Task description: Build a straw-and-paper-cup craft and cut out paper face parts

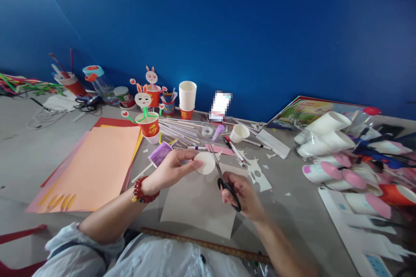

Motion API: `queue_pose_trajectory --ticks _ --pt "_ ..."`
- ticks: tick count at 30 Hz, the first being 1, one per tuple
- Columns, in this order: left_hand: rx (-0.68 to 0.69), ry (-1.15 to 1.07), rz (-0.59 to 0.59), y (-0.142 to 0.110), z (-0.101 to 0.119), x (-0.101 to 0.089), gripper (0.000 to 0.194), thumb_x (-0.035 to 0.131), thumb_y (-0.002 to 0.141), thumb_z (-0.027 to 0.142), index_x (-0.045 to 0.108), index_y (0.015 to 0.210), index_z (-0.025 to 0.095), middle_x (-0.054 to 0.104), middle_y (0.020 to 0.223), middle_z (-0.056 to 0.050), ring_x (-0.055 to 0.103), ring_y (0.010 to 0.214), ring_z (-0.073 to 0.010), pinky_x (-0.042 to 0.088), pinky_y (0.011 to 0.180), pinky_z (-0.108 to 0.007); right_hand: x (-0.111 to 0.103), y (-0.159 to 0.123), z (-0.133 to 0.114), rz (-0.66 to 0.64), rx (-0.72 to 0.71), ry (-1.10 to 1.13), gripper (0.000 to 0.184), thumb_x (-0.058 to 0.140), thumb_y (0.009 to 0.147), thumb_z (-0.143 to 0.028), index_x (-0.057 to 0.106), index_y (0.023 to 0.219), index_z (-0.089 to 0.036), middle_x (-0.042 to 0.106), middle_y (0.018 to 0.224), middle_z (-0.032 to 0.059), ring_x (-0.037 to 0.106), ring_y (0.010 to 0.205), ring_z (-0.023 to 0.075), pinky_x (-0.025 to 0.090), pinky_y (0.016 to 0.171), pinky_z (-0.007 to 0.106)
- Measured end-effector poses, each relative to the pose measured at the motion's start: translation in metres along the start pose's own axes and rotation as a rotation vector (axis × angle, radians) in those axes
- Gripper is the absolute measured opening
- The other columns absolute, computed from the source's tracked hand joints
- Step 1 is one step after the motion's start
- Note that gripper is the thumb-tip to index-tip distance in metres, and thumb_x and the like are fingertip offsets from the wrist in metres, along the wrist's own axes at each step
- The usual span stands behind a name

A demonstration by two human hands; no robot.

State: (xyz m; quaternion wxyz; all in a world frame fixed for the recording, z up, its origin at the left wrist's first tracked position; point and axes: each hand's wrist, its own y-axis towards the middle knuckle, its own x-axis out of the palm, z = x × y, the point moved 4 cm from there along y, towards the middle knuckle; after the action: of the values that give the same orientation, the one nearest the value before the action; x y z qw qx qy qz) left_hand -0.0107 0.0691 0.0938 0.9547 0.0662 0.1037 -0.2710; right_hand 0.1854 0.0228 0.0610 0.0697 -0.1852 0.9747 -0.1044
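My left hand (180,166), with a red bead bracelet at the wrist, pinches the left edge of a round white paper disc (207,163). In my right hand (240,192) is a pair of scissors (224,176) with black handles. Its blades point up and away from me, right at the disc's right edge. Whether they touch the paper I cannot tell. Beneath both hands lies a pale sheet of paper (198,207). White paper scraps with cut-out holes (258,173) are to the right of the scissors.
Paper-cup rabbits (149,127), stacked cups (187,95) and white sticks (182,131) stand or lie toward the blue wall. Coloured paper sheets (97,160) are at left. A small cup (239,133) and markers (236,150) lie ahead; plastic-wrapped cups (325,138) crowd the right.
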Motion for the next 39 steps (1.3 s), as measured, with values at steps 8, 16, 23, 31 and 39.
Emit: queue_pose_trajectory --ticks 8,16,23,31,39 --pt "0.019 0.004 -0.010 0.001 -0.001 -0.003 0.033 0.056 0.095 0.042 0.072 0.092 0.013 0.070 0.091 -0.006 0.061 0.088 -0.0207 0.046 0.078 -0.028 -0.002 0.000 0.001 0.000 -0.012 -0.010 0.067 0.070 0.064 -0.081 0.036 0.061 -0.024 0.048 0.052 -0.0034 0.038 0.044 0.0084 0.034 0.042 0.023" --pt "0.024 0.038 0.001 0.001 0.000 -0.004 0.036 0.057 0.094 0.044 0.071 0.084 0.013 0.069 0.084 -0.005 0.061 0.085 -0.0206 0.048 0.077 -0.029 -0.004 0.000 0.004 0.001 -0.018 -0.028 0.066 0.069 0.065 -0.081 0.035 0.062 -0.024 0.047 0.052 -0.0036 0.040 0.045 0.0090 0.033 0.042 0.022" --pt "0.015 0.059 -0.015 0.001 0.000 -0.007 0.038 0.056 0.094 0.046 0.071 0.085 0.013 0.068 0.082 -0.004 0.062 0.085 -0.0203 0.049 0.080 -0.029 -0.006 0.000 0.010 -0.002 -0.026 -0.017 0.060 0.073 0.068 -0.070 0.037 0.062 -0.023 0.045 0.052 -0.0052 0.042 0.046 0.0087 0.034 0.043 0.021" --pt "0.020 0.077 -0.046 0.003 0.000 -0.009 0.036 0.055 0.096 0.043 0.072 0.091 0.012 0.068 0.086 -0.005 0.062 0.086 -0.0195 0.047 0.080 -0.027 -0.010 0.001 0.015 0.001 -0.033 -0.033 0.053 0.075 0.072 -0.060 0.038 0.063 -0.023 0.046 0.053 -0.0057 0.043 0.045 0.0086 0.034 0.043 0.021" --pt "0.015 0.076 -0.026 0.003 0.000 -0.011 0.040 0.057 0.094 0.048 0.072 0.086 0.011 0.067 0.081 -0.004 0.060 0.082 -0.0190 0.046 0.074 -0.026 -0.011 0.002 0.021 -0.001 -0.043 0.002 0.051 0.076 0.072 -0.056 0.038 0.064 -0.022 0.044 0.053 -0.0066 0.040 0.045 0.0075 0.032 0.042 0.020"
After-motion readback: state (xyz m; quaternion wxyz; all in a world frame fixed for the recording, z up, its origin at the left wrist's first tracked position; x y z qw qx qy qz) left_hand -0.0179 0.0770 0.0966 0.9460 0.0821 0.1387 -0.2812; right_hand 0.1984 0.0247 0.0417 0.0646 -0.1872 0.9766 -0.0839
